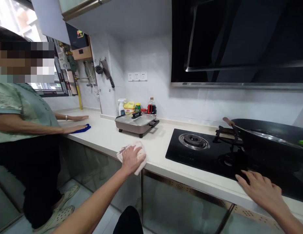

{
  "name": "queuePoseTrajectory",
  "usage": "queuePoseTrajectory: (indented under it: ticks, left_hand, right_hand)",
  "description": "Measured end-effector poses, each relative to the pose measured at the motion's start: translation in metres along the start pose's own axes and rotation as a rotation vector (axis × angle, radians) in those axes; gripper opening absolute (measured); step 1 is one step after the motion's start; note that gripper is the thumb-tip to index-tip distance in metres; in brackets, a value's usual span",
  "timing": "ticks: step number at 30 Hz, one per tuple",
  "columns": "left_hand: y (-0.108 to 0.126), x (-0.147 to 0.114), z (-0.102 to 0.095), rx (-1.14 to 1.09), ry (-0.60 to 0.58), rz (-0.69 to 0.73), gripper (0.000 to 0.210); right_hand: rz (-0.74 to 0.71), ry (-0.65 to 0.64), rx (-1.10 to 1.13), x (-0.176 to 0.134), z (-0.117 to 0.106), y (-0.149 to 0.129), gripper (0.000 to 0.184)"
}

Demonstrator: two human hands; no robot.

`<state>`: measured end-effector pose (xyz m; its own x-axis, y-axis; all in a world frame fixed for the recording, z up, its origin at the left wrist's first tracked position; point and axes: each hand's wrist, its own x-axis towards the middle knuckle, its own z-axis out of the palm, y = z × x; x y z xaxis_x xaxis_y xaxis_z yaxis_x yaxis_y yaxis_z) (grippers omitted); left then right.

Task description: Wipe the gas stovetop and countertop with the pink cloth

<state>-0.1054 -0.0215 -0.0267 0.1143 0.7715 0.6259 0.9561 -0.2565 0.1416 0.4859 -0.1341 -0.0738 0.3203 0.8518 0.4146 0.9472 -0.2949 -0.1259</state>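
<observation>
My left hand (132, 159) presses a pale pink-and-white cloth (141, 150) onto the front edge of the white countertop (156, 148), fingers curved over it. Part of the cloth hangs past the edge. My right hand (262, 191) holds nothing; its fingers are spread at the front edge of the black gas stove (173, 148). Beyond my left hand, an electric pan (131, 128) with a glass lid stands on short legs. A large black wok (254, 133) rests tilted on the stove, up and ahead of my right hand.
At left another person (21, 107) leans over the counter, one hand on a blue cloth (83, 129). Behind the pan stand a spray bottle (121, 105), a yellow jug (129, 106) and a dark sauce bottle (151, 105). A cleaver (107, 72) hangs on the wall. A range hood (239, 42) overhangs the stove.
</observation>
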Motion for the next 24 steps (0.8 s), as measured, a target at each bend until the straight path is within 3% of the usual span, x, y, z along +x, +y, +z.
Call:
queuePoseTrajectory:
  ticks: [4, 8, 12, 14, 18, 24]
  left_hand:
    - [0.041, -0.032, 0.02, -0.096, 0.132, 0.248, 0.06]
    - [0.041, -0.043, 0.032, -0.115, 0.194, 0.486, 0.079]
    - [0.008, -0.032, 0.026, -0.124, 0.12, 0.666, 0.092]
    - [-0.012, -0.025, 0.018, -0.125, 0.079, 0.69, 0.1]
    - [-0.052, -0.019, 0.004, -0.084, 0.035, 0.617, 0.115]
    - [-0.106, -0.017, -0.009, 0.087, -0.017, 0.51, 0.11]
  right_hand:
    - [0.008, 0.002, -0.053, -0.004, -0.012, -0.01, 0.081]
    - [0.011, -0.007, -0.071, -0.005, -0.017, -0.014, 0.077]
    - [0.01, -0.012, -0.067, -0.005, -0.019, -0.014, 0.078]
    - [0.005, -0.008, -0.073, -0.006, -0.019, -0.014, 0.077]
    - [0.005, -0.009, -0.084, -0.007, -0.021, -0.017, 0.077]
    - [0.01, -0.027, -0.073, -0.006, -0.025, -0.02, 0.075]
